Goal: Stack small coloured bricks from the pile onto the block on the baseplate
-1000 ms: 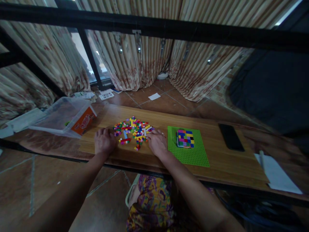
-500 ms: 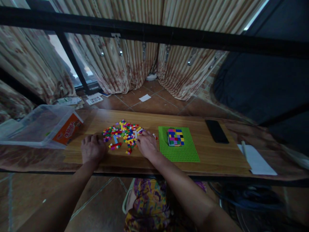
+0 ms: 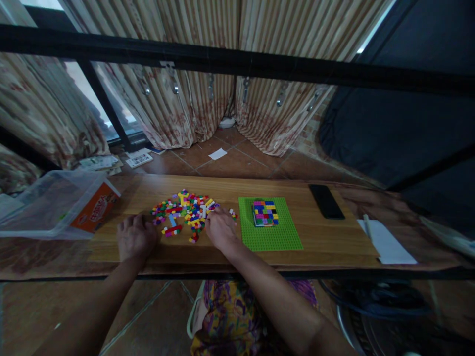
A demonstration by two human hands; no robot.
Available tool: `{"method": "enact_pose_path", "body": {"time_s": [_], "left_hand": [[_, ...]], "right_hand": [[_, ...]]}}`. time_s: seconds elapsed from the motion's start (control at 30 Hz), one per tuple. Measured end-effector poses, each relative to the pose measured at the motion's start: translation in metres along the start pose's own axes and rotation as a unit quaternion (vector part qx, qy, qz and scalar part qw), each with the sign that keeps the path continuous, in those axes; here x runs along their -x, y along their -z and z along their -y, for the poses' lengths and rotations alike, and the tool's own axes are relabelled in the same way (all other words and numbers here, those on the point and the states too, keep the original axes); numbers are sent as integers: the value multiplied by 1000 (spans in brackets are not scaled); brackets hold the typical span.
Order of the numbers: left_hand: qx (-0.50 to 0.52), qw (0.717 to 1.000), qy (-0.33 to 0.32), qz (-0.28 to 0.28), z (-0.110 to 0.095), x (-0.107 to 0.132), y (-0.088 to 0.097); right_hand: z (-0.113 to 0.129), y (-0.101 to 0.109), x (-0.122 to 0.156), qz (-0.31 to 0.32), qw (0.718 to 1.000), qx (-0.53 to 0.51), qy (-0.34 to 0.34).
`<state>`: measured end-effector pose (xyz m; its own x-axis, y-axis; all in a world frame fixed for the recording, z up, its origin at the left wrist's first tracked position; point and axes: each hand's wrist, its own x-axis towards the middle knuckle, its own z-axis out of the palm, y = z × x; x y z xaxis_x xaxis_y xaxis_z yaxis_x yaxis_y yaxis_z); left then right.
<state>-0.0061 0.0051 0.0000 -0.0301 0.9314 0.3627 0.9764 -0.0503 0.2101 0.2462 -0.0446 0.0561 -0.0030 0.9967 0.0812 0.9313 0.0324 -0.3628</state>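
Observation:
Loose toy building bricks (image 3: 185, 208) in many colours lie in a spread pile on the wooden board. My right hand (image 3: 222, 230) is at the pile's right edge, its fingers bent together and pointing down among the bricks. Whatever is between those fingertips is hidden. My left hand (image 3: 135, 237) rests palm down on the board to the left of the pile, fingers loosely bent and a little apart, with nothing seen in it. Right of my right hand lies a green baseplate (image 3: 274, 240), bearing a square block of multicoloured bricks (image 3: 265, 213).
A clear plastic box (image 3: 40, 207) with an orange label stands at the left end. A black phone (image 3: 326, 201) lies on the wooden board (image 3: 319, 242), right of the baseplate. White paper (image 3: 389, 244) with a pen (image 3: 367, 226) lies farther right. A dark bar (image 3: 222, 58) crosses above.
The camera view has shifted slightly, so everything sits a little lower and farther left. My right hand stays at the pile's edge; my left hand stays resting on the board.

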Motion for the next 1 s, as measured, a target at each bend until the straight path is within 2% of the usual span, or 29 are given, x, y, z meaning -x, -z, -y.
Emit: {"method": "enact_pose_path", "body": {"time_s": [0.1, 0.2, 0.27, 0.37, 0.47, 0.5, 0.6, 0.77, 0.9, 1.0], "left_hand": [[-13, 1000, -7, -7, 0, 0, -1], [-26, 1000, -15, -9, 1, 1, -3], [-30, 999, -16, -5, 2, 0, -5], [-31, 999, -10, -1, 3, 0, -6], [-28, 1000, -7, -1, 3, -1, -7], [-26, 1000, -4, -2, 3, -1, -6], [-30, 1000, 2, 5, 1, -2, -4], [-68, 997, 2, 36, -4, -3, 2], [-78, 996, 14, 47, -6, -2, 4], [-76, 995, 20, 53, -7, -2, 5]], "right_hand": [[-9, 8, 20, -79, 992, -93, 18], [-37, 21, 50, -164, 965, -203, 4], [-68, 30, 70, -215, 943, -250, -41], [-120, 41, 90, -285, 898, -293, -163], [-158, 47, 96, -292, 867, -313, -256], [-164, 48, 95, -283, 866, -313, -268], [-168, 48, 91, -260, 884, -283, -265], [-157, 46, 83, -246, 917, -185, -256], [-154, 45, 79, -238, 925, -128, -269], [-155, 44, 78, -242, 922, -130, -274]]}}
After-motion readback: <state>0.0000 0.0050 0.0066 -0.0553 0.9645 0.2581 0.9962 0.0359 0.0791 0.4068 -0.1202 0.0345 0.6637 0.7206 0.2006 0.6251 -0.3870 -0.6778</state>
